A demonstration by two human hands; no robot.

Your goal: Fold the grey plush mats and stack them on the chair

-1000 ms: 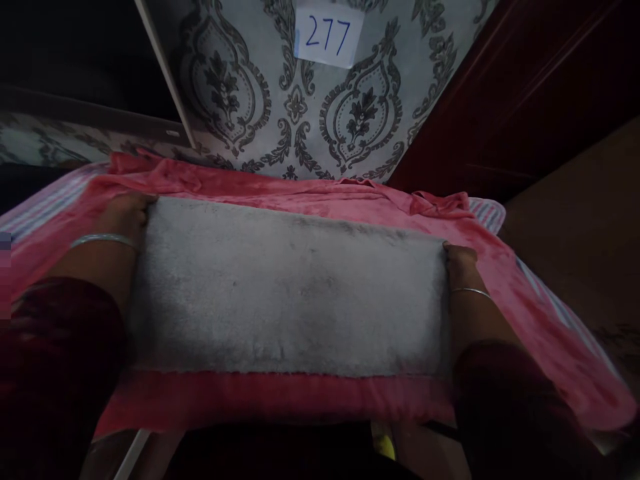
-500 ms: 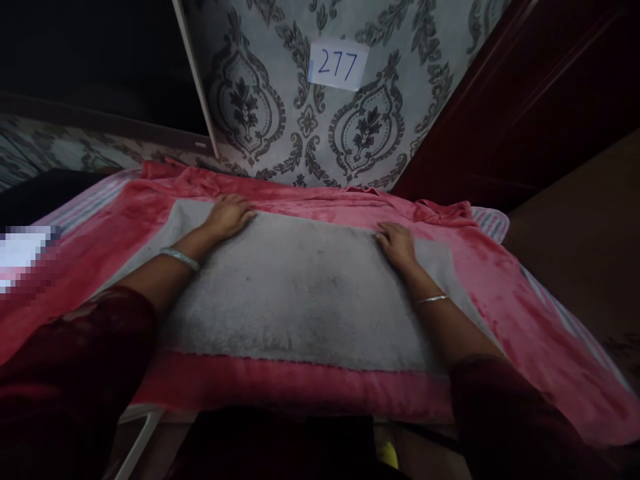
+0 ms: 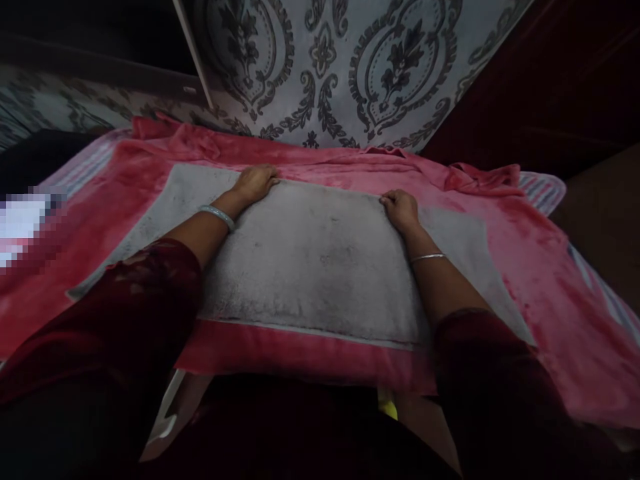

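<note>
A grey towel-like cloth (image 3: pixel 310 260) lies spread out flat over a red plush blanket (image 3: pixel 545 267). My left hand (image 3: pixel 257 183) is closed on the cloth's far edge, left of the middle, its fingers curled over the border. On the same edge, farther right, my right hand (image 3: pixel 401 210) pinches the cloth between thumb and fingers. Both forearms reach across the cloth and cover parts of it.
The blanket covers a board with a striped cover (image 3: pixel 543 190) showing at its ends. Behind stands a patterned wall (image 3: pixel 325 87). A dark screen (image 3: pixel 100 40) is at the upper left, a dark red panel (image 3: pixel 540 87) at the right. White legs (image 3: pixel 165 420) show below.
The view has tilted down and shifted. My hands have closed on the far edge, a little nearer each other. The cloth's near edge has shifted slightly and looks straighter.
</note>
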